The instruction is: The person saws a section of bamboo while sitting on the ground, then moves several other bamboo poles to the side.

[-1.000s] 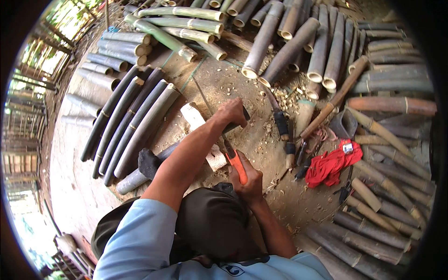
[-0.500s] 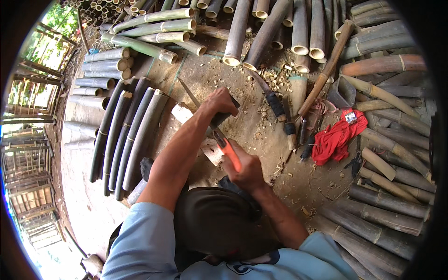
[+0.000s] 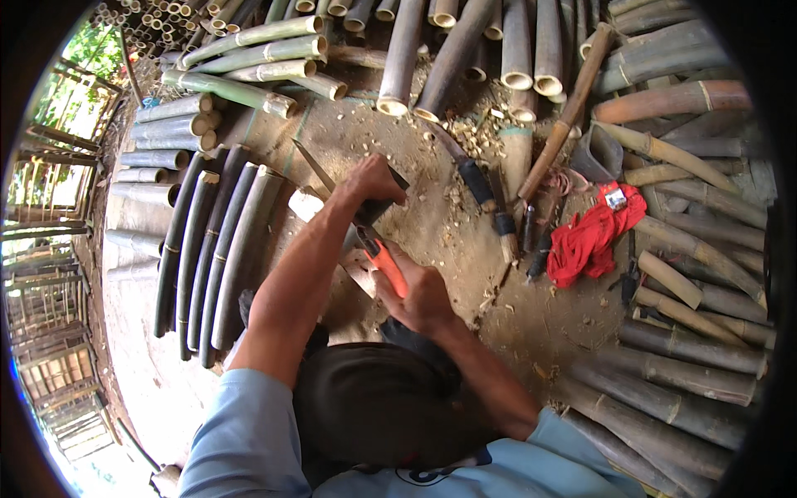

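- Right hand (image 3: 422, 297): clamped round the grip of an orange-handled handsaw (image 3: 387, 270), just in front of the person's lap
- Saw blade (image 3: 314, 164): runs away up-left, passes under the left wrist, tip out beyond it over the floor mat (image 3: 448, 241)
- Left hand (image 3: 373, 177): closed over the far end of a dark bamboo piece (image 3: 381, 208), which lies across the blade line; can't tell how deep the blade sits, hand and forearm cover it
- Pale wood block (image 3: 305, 204): below the blade and left forearm, partly hidden
- Left: row of dark bamboo lengths (image 3: 242, 257) side by side
- Right: red cloth (image 3: 585, 245), small packet (image 3: 615, 197) on it; near it, blade tool with black-wrapped handle (image 3: 476, 183)
- Wood chips (image 3: 483, 133) scattered ahead
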`<state>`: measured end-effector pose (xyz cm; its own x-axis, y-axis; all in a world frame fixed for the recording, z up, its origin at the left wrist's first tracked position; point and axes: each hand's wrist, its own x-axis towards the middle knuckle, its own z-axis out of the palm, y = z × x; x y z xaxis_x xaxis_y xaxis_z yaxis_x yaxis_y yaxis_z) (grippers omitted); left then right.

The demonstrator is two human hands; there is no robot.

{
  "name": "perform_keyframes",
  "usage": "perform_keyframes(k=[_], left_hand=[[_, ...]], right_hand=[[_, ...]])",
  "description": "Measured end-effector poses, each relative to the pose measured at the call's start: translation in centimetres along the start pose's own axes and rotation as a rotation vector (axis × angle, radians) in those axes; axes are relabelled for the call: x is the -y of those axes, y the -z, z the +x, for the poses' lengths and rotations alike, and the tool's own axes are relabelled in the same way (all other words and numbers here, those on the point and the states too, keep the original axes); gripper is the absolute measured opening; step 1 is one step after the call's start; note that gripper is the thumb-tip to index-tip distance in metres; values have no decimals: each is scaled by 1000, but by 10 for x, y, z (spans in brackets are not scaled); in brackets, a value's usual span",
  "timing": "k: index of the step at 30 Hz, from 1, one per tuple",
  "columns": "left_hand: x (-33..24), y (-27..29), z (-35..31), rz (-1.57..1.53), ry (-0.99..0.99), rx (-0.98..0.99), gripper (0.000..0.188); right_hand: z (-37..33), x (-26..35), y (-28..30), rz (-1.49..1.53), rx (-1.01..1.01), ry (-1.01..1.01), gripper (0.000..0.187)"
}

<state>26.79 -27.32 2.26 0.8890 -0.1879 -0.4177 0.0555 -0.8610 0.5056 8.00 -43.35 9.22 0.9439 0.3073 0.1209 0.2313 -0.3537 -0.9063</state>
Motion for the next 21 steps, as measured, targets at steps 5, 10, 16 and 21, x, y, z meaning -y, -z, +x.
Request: perform_keyframes(k=[5,10,16,21], left_hand=[[16,16,-2,30,42,71,46],[2,5,5,43,-47,-41,51],[2,29,9,37,55,75,48],[8,10,-6,56,58,9,46]], right_hand=[[-127,22,89,2,36,-34,54],[-62,-15,44,36,78,-78,53],[-53,5,37,-8,81,-62,57],[-132,13,103,-51,105,-25,51]])
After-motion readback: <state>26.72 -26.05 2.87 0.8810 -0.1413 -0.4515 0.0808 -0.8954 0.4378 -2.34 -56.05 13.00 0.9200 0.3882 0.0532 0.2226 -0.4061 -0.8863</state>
